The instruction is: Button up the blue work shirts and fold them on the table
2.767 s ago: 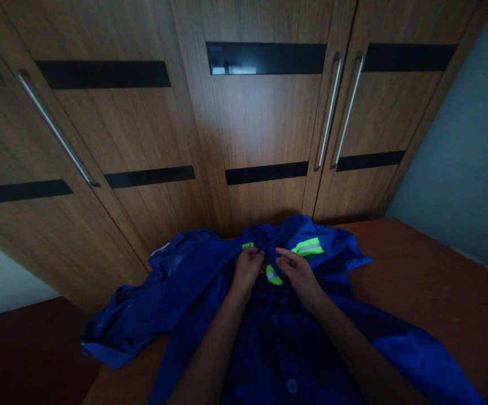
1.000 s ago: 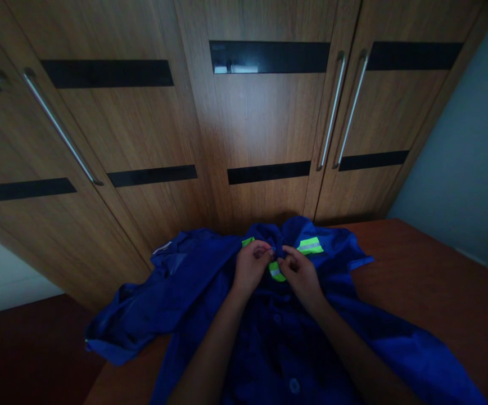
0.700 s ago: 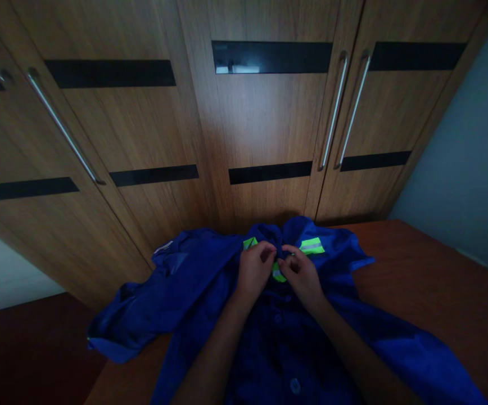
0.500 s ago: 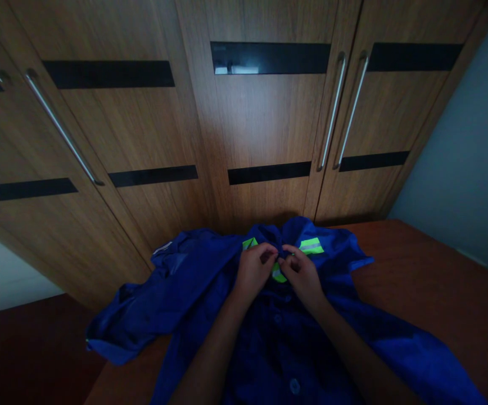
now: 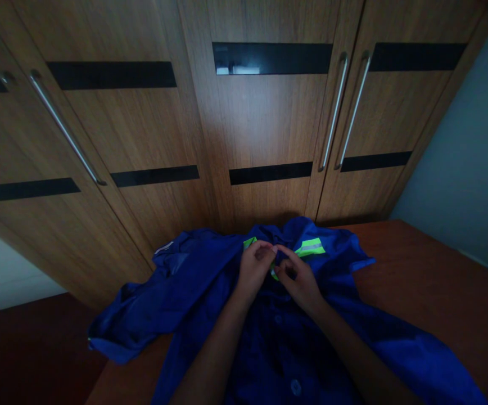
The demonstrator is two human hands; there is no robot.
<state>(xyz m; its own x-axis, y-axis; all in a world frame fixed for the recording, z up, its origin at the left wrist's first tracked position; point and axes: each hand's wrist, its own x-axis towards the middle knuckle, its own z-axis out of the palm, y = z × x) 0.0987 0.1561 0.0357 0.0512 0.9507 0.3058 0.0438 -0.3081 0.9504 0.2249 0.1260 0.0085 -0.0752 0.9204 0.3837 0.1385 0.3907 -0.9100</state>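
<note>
Fingers of the left hand (image 5: 253,265) and right hand (image 5: 303,281) meet narrowly at the garment (image 5: 202,281), low centre; what they pinch seems hidden. It overhangs the bench's (image 5: 433,281) left edge, with bare surface at lower right.

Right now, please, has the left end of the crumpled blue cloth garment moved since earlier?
No, the garment's left end shows no visible shift against the long silver cabinet handle above it.

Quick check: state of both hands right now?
Left hand: fingertips pinched together at the blue garment; what's between them can't be told.
Right hand: partly open, index and thumb apart.
</note>
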